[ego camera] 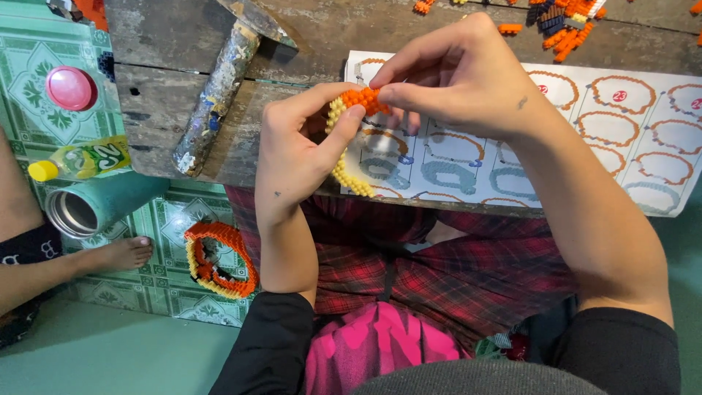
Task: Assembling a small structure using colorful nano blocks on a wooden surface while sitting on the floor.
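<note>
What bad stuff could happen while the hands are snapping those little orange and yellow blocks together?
1. The curved block piece is pinched only by the tips of the left hand and right hand, up in the air. Pressing hard might snap the thin yellow part.
2. It is held right over the edge of the wooden table, so loose blocks would probably drop to the tiled floor.
3. The open metal bottle lies on its side and might roll.
</note>
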